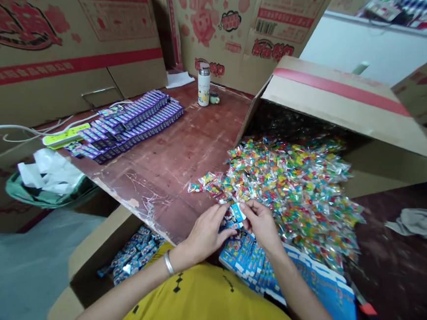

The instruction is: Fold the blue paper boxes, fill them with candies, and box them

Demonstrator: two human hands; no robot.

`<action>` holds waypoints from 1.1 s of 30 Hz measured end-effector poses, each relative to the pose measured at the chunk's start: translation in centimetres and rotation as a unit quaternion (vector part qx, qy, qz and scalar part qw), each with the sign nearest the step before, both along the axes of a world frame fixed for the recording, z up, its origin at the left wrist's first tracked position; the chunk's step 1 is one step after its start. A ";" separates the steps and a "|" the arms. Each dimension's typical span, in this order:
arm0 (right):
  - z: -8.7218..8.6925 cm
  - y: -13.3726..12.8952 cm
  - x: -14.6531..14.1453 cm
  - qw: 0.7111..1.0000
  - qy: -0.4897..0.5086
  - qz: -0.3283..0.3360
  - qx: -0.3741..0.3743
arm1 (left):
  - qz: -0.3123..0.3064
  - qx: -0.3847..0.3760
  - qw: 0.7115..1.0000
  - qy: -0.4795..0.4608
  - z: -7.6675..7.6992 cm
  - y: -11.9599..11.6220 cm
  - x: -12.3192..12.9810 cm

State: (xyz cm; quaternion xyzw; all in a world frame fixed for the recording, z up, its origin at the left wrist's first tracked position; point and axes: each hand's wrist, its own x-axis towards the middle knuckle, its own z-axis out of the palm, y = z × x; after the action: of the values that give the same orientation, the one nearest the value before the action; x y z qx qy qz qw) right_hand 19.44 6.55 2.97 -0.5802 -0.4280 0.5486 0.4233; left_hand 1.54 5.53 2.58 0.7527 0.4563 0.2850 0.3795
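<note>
Between my two hands is a small blue and white candy packet, near the table's front edge. My left hand is closed on its left side, the thumb along the lower edge. The fingers of my right hand pinch its upper right part. Just below lie flat blue printed cartons, overlapping in rows and spreading to the right. Behind my hands is a large heap of clear bags of colourful candies, which spills from an open cardboard box.
Purple boxes stand in rows at the left by a yellow power strip. A white bottle and a small cup stand at the back. Below the front edge, a carton holds blue packets. A cutter lies right.
</note>
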 end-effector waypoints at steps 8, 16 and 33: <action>1.1 -2.2 -0.3 0.980 -0.074 0.144 0.118 | -0.096 -0.256 0.922 -0.273 1.7 1.8 -1.5; 2.1 -1.3 0.3 0.990 -0.045 0.124 0.053 | -0.058 -0.325 0.903 -0.276 1.0 1.4 -1.5; -1.2 -1.9 -2.6 0.976 -0.119 -0.049 0.176 | 0.053 -0.210 0.938 -0.271 0.4 0.6 -0.6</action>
State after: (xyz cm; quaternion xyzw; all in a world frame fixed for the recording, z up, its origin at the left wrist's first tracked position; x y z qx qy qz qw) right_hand 16.88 4.64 1.73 -0.5781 -0.5361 0.3707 0.4909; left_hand 0.90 6.12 2.95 0.5253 0.4246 0.3955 0.6224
